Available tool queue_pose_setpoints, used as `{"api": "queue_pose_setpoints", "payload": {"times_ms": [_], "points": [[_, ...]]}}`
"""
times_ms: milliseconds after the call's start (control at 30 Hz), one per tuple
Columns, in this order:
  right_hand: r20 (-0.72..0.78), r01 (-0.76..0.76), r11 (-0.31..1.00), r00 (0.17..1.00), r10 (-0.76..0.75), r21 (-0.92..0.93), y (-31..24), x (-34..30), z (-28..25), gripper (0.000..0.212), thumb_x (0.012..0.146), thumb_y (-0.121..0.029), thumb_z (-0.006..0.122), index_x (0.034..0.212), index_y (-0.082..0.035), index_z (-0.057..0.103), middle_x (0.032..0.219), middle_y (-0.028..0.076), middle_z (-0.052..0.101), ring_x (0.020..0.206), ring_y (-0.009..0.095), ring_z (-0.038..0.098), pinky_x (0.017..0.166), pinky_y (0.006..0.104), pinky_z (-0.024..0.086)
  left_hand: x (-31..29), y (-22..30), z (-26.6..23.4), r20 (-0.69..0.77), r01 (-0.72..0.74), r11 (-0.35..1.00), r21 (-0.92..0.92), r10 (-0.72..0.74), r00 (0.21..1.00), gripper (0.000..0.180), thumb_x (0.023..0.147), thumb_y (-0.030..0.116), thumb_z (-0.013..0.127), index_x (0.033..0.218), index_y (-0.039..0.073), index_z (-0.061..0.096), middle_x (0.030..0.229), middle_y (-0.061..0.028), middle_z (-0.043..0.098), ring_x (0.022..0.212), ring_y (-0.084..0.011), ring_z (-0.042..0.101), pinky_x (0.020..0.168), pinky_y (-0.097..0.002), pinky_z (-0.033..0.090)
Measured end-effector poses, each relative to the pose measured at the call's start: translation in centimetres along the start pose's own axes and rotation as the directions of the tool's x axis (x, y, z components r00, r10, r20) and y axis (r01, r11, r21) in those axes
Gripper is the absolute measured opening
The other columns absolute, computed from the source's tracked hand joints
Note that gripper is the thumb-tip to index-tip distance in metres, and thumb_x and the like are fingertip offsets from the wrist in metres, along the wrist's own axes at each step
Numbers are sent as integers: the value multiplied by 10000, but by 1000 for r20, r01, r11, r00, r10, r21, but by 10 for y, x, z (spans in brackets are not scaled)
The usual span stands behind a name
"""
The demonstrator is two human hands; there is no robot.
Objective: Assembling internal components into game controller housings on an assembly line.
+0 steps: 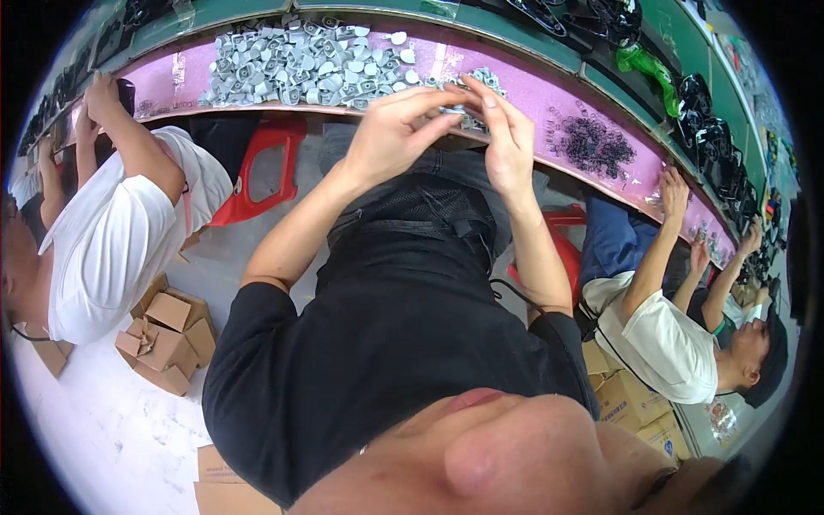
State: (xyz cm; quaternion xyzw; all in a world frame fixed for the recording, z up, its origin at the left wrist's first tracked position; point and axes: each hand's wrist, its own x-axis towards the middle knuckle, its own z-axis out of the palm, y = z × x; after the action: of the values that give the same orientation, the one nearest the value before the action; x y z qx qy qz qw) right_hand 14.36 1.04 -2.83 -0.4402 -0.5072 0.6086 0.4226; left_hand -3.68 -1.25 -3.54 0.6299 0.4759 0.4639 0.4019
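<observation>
Over the near edge of the pink work surface my two hands meet at the fingertips. Between them is a small light-grey plastic part (452,109), mostly covered by fingers. My left hand (393,136) pinches it with thumb and forefinger. Bent over from the other side, the fingers of my right hand (510,144) close on the same part; its thumb is largely hidden. A big spread of grey plastic parts (300,64) lies beyond my left hand. A smaller cluster of pieces (485,80) sits just behind my fingertips.
Small black clips (592,144) lie scattered to the right on the pink bench surface (536,81). Black glossy parts (704,129) and a green piece (648,73) rest on the green line behind. Co-workers sit on both sides, near red stools (266,167). Cardboard boxes (172,335) stand on the floor.
</observation>
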Motion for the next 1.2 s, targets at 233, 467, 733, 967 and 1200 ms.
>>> {"api": "queue_pose_setpoints", "payload": {"times_ms": [233,467,733,967,1200], "points": [[465,610,358,782,-415,-707,34,88,5,288,888,-24,685,1173,-50,722,1206,134,691,1081,351,681,960,401,554,-21,1,-45,-44,262,955,-140,-270,962,305,955,13,738,1260,4,728,1002,-54,715,806,-81,688,601,-193,531],[674,696,294,714,-187,-655,50,129,15,305,837,-71,740,1136,-18,709,1132,120,640,1088,343,660,944,438,546,-32,-4,-60,-110,285,944,-168,-305,946,317,960,14,736,1275,-15,712,1044,-64,716,822,-85,697,606,-194,530],[539,632,383,775,-331,-673,57,114,10,309,855,-84,763,1153,-17,721,1090,136,720,1048,310,711,900,409,569,-26,-3,-61,-114,314,931,-185,-338,934,317,961,25,742,1274,-14,709,1047,-59,723,812,-80,699,605,-191,528],[214,-60,998,975,59,-3,15,64,11,322,919,-19,764,1239,16,745,1012,104,782,846,98,723,752,238,586,-10,10,-60,72,165,986,21,-166,983,289,930,20,758,1218,25,744,1004,-65,746,806,-85,698,632,-214,550],[298,-138,990,946,127,16,4,56,-13,262,991,-82,703,1229,13,750,1164,87,766,931,99,682,867,266,564,5,14,-48,225,-98,972,216,48,973,276,907,22,765,1182,31,749,1039,-104,750,825,-162,724,682,-263,592]]}}
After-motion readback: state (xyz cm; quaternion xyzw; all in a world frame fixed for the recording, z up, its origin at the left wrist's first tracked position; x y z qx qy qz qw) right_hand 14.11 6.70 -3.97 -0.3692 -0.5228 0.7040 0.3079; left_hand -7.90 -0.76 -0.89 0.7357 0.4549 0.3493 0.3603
